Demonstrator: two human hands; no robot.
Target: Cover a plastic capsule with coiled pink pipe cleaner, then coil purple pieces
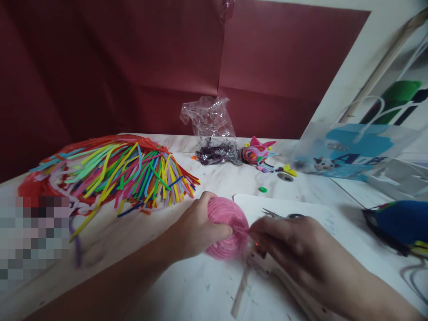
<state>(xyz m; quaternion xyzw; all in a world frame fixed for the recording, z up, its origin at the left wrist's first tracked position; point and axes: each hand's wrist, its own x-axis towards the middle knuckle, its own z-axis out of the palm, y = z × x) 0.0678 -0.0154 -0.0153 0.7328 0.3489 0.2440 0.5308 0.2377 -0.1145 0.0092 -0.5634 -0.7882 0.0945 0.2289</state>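
Observation:
A round pink coil (224, 214), wound from fuzzy pipe cleaner, is held up over the white table. My left hand (200, 225) grips it from the left, thumb pressed on its face near the middle. At the coil's right side my right hand (284, 236) is pinched on a pink strand drawn out from the centre. Below that hand lies what looks like a white glue gun (259, 263) with a small red light, partly hidden by the fingers. A clear stick (239, 294) is close by. Scissors (272, 213) rest on white paper behind my right hand.
Many coloured pipe cleaners (133, 174) lie heaped at left. At the back are a clear plastic bag (214, 125) with dark pieces and a colourful decorated ball (256, 152). A translucent carrier bag (354, 151) and a blue item (401, 223) stand at right.

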